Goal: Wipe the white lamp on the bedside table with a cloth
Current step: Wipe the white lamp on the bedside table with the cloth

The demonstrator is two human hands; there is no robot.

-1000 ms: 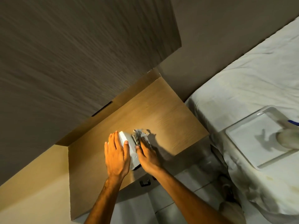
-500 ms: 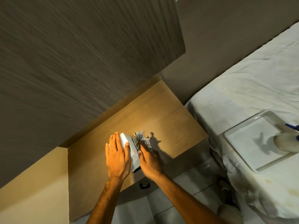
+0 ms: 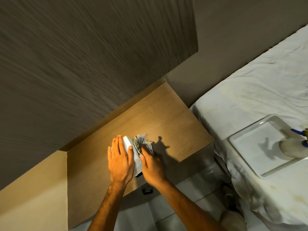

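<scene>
Because the left hand lies flat and spread over it, most of the lamp is hidden; only a white, boxy, smooth-faced strip shows between the hands, near the table's front edge. Beside it, the right hand presses a crumpled grey cloth against the lamp's side, fingers curled. Bare wood-grain top stretches toward the far right corner. Right of that, a bed carries a tray, cut off by the frame.

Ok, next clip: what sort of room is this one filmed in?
Most likely a bedroom, perhaps a hotel room. A wooden bedside table stands right beside a bed with a white sheet, a white tray rests on the bed, and a small white lamp sits on the table.
</scene>
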